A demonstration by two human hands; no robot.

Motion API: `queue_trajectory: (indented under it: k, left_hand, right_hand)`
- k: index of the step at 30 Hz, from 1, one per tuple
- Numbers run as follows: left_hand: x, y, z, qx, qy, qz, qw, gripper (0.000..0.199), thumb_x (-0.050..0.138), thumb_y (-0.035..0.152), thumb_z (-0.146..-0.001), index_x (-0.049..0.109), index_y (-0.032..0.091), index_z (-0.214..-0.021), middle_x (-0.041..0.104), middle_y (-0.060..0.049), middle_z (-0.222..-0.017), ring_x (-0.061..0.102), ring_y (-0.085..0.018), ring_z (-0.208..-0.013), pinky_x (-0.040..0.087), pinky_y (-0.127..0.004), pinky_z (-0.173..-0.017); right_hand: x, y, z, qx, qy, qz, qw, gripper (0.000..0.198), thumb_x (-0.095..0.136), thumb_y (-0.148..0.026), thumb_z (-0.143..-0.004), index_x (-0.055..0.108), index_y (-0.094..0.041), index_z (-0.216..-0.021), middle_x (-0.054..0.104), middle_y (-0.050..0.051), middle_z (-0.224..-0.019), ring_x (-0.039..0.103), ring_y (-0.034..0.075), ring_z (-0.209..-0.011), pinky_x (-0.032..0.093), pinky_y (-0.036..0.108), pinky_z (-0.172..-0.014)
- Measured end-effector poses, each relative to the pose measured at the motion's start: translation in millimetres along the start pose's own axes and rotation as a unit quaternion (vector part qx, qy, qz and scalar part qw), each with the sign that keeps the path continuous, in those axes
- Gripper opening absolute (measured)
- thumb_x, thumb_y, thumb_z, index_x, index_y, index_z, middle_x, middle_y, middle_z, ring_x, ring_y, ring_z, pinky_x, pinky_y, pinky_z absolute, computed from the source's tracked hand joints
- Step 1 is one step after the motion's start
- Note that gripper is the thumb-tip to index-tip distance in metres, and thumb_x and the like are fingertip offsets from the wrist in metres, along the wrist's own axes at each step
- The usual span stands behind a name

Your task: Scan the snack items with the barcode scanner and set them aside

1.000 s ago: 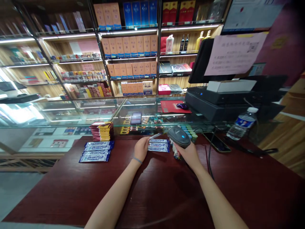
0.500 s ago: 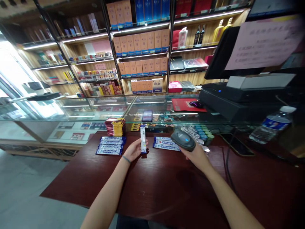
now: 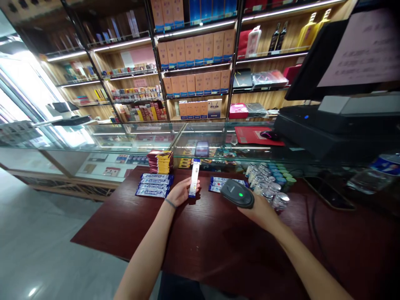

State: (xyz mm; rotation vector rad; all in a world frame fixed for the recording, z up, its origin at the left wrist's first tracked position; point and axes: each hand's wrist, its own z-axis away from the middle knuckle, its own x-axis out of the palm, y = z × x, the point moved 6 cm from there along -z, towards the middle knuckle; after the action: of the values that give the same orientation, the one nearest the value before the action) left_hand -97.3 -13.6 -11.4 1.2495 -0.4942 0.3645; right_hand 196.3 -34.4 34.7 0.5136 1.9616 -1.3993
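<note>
My left hand (image 3: 181,192) grips a slim blue-and-white packet (image 3: 194,177), held upright with a printed barcode facing me. To its right, my right hand (image 3: 261,212) is wrapped round a black handheld barcode scanner (image 3: 236,193) whose light glows green. The scanner's head points toward the packet, with a gap between them. Behind the scanner, similar packets (image 3: 215,183) lie on the dark wooden table, partly covered by it. Left of my left hand lies another row of blue-and-silver packets (image 3: 153,185), with a stack of red and yellow packets (image 3: 160,161) just behind.
Small clear-lidded jars (image 3: 265,183) and green-topped ones (image 3: 283,177) stand in rows beyond my right hand. A phone (image 3: 328,193) and a water bottle (image 3: 375,175) are at the right, below a monitor (image 3: 315,62). A glass display counter (image 3: 143,143) borders the table's far side.
The scanner's light has turned from blue to green. The scanner has moved slightly left and closer to the packet. The whole view has shifted a little, so the scene sits further right.
</note>
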Motion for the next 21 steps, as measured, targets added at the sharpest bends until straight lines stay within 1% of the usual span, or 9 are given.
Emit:
queue_trajectory:
  k: [5, 9, 12, 16, 18, 21]
  left_hand:
    - [-0.4, -0.1, -0.4, 0.008, -0.019, 0.016, 1.000, 0.024, 0.065, 0.021, -0.092, 0.069, 0.009, -0.113, 0.072, -0.015, -0.113, 0.071, -0.018, -0.088, 0.059, -0.030, -0.079]
    - [-1.4, -1.4, -0.5, 0.015, -0.028, 0.017, 0.999, 0.029, 0.069, 0.022, -0.090, 0.068, 0.012, -0.118, 0.071, -0.015, -0.117, 0.071, -0.018, -0.091, 0.059, -0.031, -0.082]
    - [-1.8, 4.6, -0.6, 0.045, -0.018, 0.008, 0.999, 0.034, 0.073, 0.022, -0.087, 0.068, 0.013, -0.120, 0.071, -0.015, -0.117, 0.071, -0.018, -0.092, 0.058, -0.031, -0.084]
    - [-6.8, 32.3, 3.9, 0.143, 0.043, -0.022, 0.989, 0.040, 0.079, 0.023, -0.081, 0.069, 0.016, -0.119, 0.071, -0.012, -0.119, 0.070, -0.018, -0.097, 0.056, -0.030, -0.088]
    - [-12.6, 49.7, 10.6, 0.192, 0.066, -0.051, 0.978, 0.045, 0.081, 0.027, -0.079, 0.069, 0.018, -0.121, 0.071, -0.011, -0.122, 0.070, -0.018, -0.100, 0.054, -0.032, -0.091]
    - [-32.4, 74.5, 26.0, 0.246, 0.100, -0.135, 0.955, 0.050, 0.084, 0.034, -0.075, 0.070, 0.018, -0.121, 0.071, -0.011, -0.123, 0.069, -0.022, -0.106, 0.051, -0.037, -0.100]
  right_hand:
    - [-3.7, -0.9, 1.2, -0.012, 0.020, -0.040, 0.999, 0.055, 0.066, -0.034, -0.072, 0.059, -0.025, -0.125, 0.077, 0.006, -0.102, 0.074, 0.029, -0.097, 0.056, 0.037, -0.082]
    - [-0.2, 7.0, -0.2, -0.022, 0.026, -0.058, 0.998, 0.055, 0.068, -0.034, -0.075, 0.057, -0.025, -0.128, 0.077, 0.007, -0.106, 0.073, 0.028, -0.100, 0.056, 0.036, -0.085]
    - [1.5, 13.0, -2.4, -0.036, 0.039, -0.070, 0.996, 0.056, 0.067, -0.037, -0.078, 0.056, -0.023, -0.131, 0.075, 0.009, -0.112, 0.072, 0.028, -0.103, 0.056, 0.037, -0.089]
    - [-0.3, 16.4, -4.8, -0.062, 0.054, -0.078, 0.994, 0.059, 0.067, -0.041, -0.080, 0.055, -0.020, -0.133, 0.073, 0.011, -0.118, 0.071, 0.029, -0.106, 0.055, 0.040, -0.092]
    - [-3.0, 17.8, -5.3, -0.062, 0.067, -0.072, 0.993, 0.059, 0.067, -0.044, -0.080, 0.056, -0.019, -0.133, 0.074, 0.011, -0.115, 0.071, 0.030, -0.104, 0.056, 0.040, -0.091]
    - [-4.9, 18.7, -5.6, -0.055, 0.076, -0.065, 0.994, 0.059, 0.066, -0.047, -0.079, 0.059, -0.020, -0.130, 0.076, 0.010, -0.109, 0.073, 0.030, -0.099, 0.057, 0.040, -0.087]
